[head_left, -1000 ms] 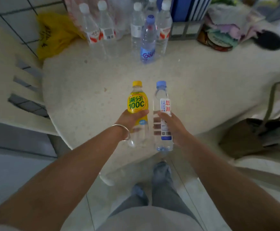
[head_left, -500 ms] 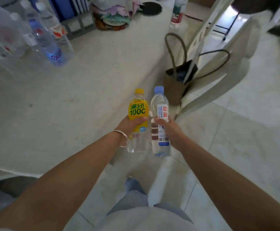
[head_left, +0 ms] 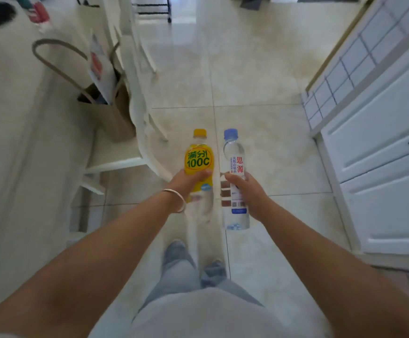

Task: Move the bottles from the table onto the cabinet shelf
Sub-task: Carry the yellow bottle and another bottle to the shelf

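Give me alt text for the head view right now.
A person carries two upright bottles over a tiled floor: the left hand grips a yellow-labelled bottle, the right hand a clear blue-capped bottle. A table lies left, white cabinet doors right.

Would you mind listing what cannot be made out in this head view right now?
- Cabinet: cut off by the right edge; no shelf visible.
- Table: blurred, cut off at left.
- Yellow bottle middle: hidden by left hand.
- Water bottle small print: too small; right hand covers part.
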